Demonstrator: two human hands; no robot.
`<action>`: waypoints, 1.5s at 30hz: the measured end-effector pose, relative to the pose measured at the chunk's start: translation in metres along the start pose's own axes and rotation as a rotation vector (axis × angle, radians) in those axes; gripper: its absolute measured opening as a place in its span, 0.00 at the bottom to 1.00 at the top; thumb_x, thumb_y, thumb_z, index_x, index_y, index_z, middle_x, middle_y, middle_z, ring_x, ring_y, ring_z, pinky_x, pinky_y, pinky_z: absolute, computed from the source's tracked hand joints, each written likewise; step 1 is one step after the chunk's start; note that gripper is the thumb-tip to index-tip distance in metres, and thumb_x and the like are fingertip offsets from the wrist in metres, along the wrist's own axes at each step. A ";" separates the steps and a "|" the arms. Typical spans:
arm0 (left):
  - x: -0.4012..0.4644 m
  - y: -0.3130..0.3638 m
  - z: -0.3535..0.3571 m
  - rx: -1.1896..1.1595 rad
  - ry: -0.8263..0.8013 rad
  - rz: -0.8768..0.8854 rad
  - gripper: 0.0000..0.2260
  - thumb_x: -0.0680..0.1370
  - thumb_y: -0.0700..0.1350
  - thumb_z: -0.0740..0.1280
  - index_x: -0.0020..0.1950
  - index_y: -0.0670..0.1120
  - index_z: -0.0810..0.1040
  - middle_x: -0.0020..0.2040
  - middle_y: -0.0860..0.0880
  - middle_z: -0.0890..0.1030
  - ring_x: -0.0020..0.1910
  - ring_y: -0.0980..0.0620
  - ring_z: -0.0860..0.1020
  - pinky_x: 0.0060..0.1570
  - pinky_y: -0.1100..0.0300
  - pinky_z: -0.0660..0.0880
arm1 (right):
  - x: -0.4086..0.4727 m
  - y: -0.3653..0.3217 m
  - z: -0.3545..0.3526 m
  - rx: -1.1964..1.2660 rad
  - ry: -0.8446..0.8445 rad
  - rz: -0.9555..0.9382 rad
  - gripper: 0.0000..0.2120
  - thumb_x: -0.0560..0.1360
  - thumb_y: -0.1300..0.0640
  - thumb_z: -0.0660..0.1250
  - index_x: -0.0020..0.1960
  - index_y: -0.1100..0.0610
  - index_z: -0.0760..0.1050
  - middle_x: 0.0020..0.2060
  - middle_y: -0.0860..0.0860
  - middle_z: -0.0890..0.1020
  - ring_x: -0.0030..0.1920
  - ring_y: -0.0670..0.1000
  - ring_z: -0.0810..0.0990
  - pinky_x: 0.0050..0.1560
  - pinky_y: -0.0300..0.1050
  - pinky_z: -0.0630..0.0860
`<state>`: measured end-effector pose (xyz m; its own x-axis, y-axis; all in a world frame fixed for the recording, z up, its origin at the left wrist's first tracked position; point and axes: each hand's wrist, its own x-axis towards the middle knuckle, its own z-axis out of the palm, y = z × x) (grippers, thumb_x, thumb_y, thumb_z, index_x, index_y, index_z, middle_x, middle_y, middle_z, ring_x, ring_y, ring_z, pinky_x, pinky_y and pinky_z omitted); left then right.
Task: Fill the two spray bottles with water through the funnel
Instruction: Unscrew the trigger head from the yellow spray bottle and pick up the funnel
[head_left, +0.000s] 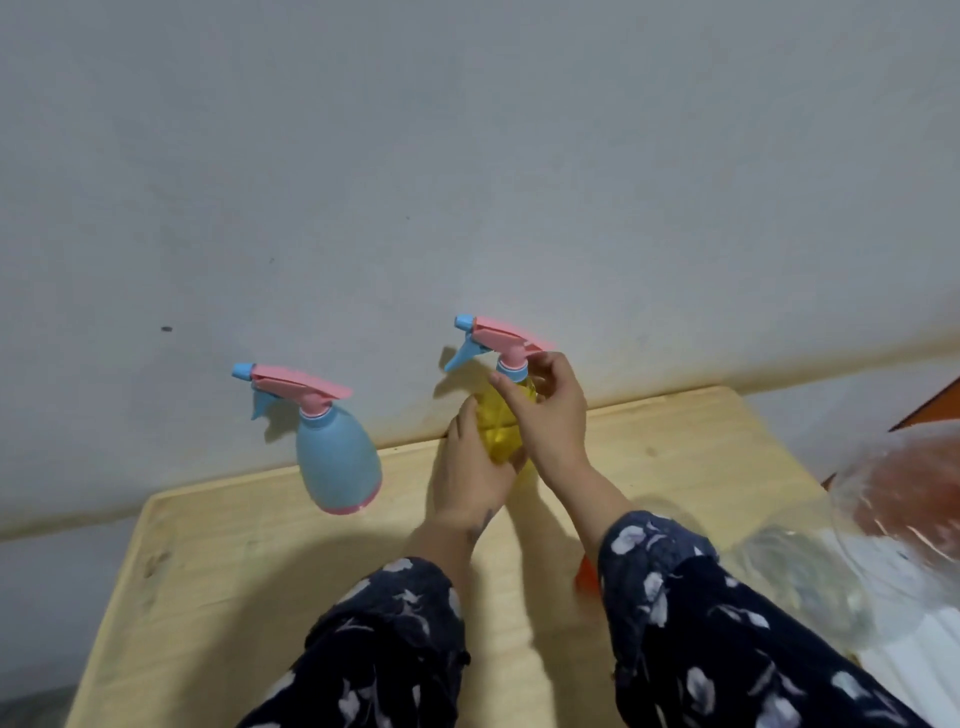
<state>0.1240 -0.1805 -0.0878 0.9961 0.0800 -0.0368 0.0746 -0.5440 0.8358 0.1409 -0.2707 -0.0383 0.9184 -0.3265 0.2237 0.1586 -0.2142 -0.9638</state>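
Hands shared the yellow bottle (501, 434): left hand (475, 467) braced its body, right hand (550, 410) gripped the collar, likely to unscrew.

Soft, even, fairly dim light falls from above; faint shadows lie on the bench (218, 597). Wide-angle distortion bends the edges, and the right side blurs.

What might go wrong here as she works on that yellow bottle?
The right hand is at the collar of the yellow bottle, which the left hand holds; if the grip slips, the bottle may tip. The blue bottle stands close by, and the left elbow might knock it over.
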 end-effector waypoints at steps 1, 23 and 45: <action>-0.001 -0.001 0.002 0.011 0.007 -0.002 0.37 0.70 0.53 0.73 0.73 0.55 0.58 0.69 0.51 0.70 0.66 0.47 0.73 0.59 0.44 0.75 | 0.002 0.001 0.002 0.011 0.008 -0.006 0.13 0.67 0.51 0.76 0.46 0.47 0.74 0.42 0.41 0.80 0.45 0.40 0.78 0.47 0.35 0.75; -0.129 -0.004 -0.097 -0.050 0.035 -0.041 0.44 0.56 0.71 0.72 0.69 0.65 0.62 0.61 0.61 0.77 0.59 0.57 0.77 0.52 0.56 0.76 | -0.104 -0.084 0.009 0.239 -0.324 0.071 0.11 0.78 0.51 0.64 0.55 0.57 0.78 0.48 0.50 0.82 0.48 0.46 0.79 0.50 0.39 0.73; -0.267 -0.045 -0.133 0.247 0.077 -0.012 0.45 0.62 0.68 0.74 0.73 0.61 0.58 0.67 0.56 0.74 0.63 0.51 0.75 0.53 0.55 0.75 | -0.224 -0.120 -0.039 0.095 -0.163 -0.094 0.18 0.72 0.57 0.71 0.60 0.45 0.73 0.37 0.46 0.84 0.40 0.41 0.81 0.41 0.31 0.73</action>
<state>-0.1516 -0.0664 -0.0427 0.9893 0.1457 0.0034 0.1051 -0.7293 0.6760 -0.0979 -0.2075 0.0327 0.9431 -0.1539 0.2946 0.2732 -0.1460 -0.9508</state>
